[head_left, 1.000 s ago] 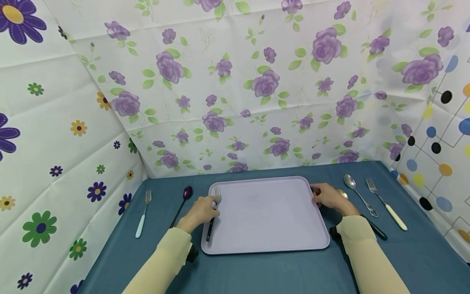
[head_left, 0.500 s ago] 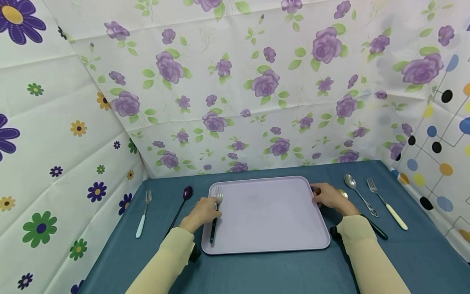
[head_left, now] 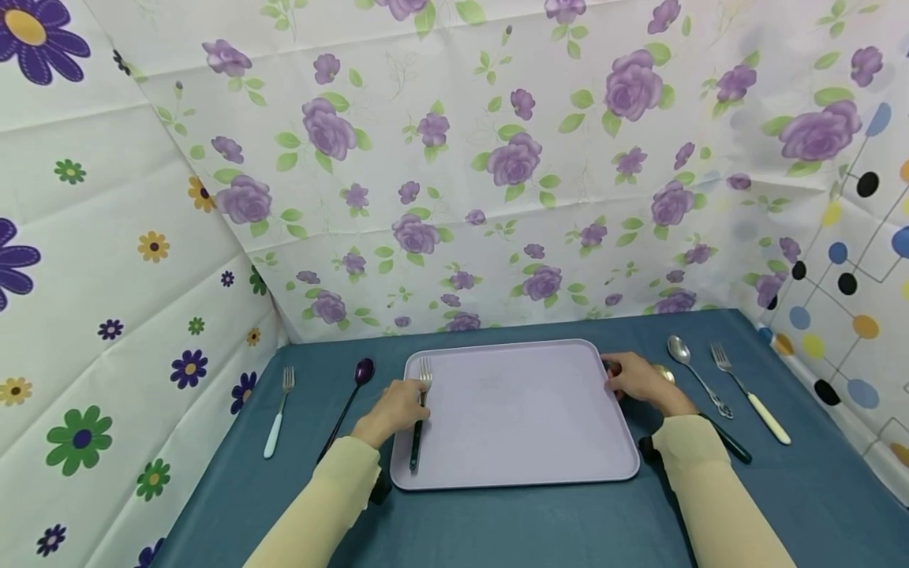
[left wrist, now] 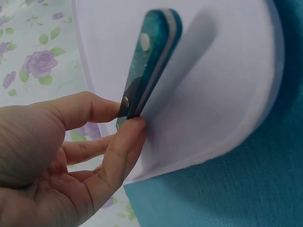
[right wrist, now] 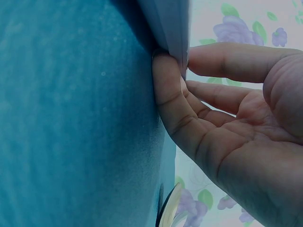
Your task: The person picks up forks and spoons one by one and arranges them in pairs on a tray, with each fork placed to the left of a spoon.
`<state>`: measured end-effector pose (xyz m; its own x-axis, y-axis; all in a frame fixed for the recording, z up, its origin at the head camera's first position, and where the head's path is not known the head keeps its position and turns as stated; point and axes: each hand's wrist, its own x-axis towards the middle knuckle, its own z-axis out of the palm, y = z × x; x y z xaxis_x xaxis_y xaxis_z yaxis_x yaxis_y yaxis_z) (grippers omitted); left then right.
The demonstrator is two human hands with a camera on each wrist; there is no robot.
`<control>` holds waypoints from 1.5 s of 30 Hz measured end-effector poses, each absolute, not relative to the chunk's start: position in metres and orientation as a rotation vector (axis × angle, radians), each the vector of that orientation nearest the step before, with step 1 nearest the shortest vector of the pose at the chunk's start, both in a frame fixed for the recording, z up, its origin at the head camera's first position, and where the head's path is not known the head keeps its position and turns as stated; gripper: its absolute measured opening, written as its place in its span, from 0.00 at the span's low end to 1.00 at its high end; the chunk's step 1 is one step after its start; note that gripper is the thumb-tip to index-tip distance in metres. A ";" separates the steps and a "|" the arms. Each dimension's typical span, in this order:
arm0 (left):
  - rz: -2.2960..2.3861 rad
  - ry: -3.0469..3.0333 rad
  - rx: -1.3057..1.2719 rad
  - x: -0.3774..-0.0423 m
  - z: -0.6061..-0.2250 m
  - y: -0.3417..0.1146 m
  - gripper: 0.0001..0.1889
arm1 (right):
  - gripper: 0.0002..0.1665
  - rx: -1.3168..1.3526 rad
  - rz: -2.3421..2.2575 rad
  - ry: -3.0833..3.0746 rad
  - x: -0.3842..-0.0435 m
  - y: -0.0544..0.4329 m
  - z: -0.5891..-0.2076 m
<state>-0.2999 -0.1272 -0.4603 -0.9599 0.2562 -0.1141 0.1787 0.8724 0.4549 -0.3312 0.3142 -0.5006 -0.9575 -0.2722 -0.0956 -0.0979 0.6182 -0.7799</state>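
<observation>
Left hand pinches the dark-green-handled fork over the left side of the lavender tray; fork a touch further inward and straighter than a second ago, which I read as fine adjustment. Right hand, unmoved, grips the tray's right rim between thumb and fingers, seemingly steadying it; gold-bowled spoon on the counter just beside.

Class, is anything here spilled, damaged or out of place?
No spill or damage shows. Only the green-handled fork stands out: the left hand holds it over the tray, while the blue-handled fork and cream-handled fork lie on the cloth.
</observation>
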 end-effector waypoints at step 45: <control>0.748 2.896 0.235 -0.299 -0.456 -0.134 0.23 | 0.40 -0.313 -1.247 2.649 -0.333 0.314 -0.504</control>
